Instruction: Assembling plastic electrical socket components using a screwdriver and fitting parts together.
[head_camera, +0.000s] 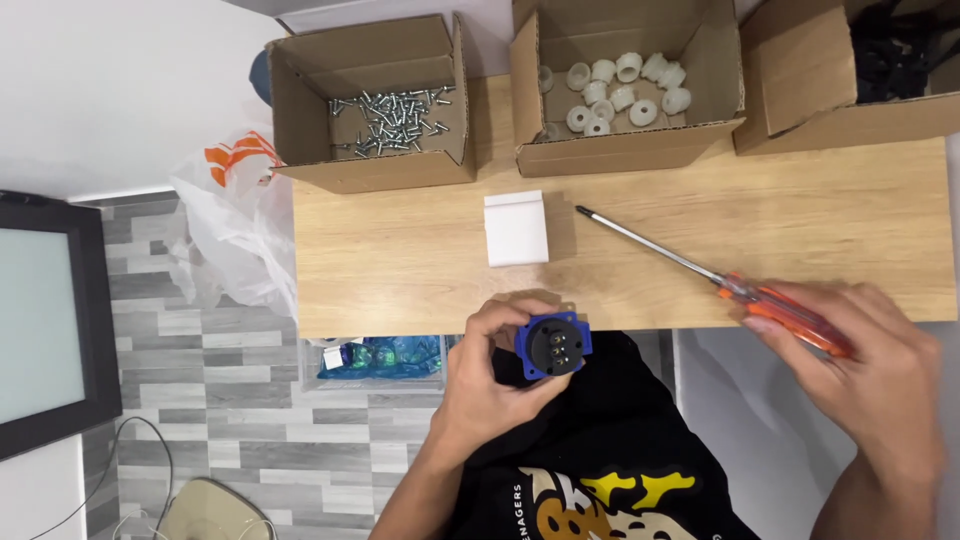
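Observation:
My left hand grips a blue socket part with a black round face, held just off the near edge of the wooden table. My right hand is closed around the orange handle of a long screwdriver. Its metal shaft lies low over the table, with the tip pointing toward a small white square block and a gap left between them.
Three open cardboard boxes stand along the table's far edge: one with several screws, one with several white round parts, one with black parts. A white plastic bag hangs at the left. A dark screen stands on the floor.

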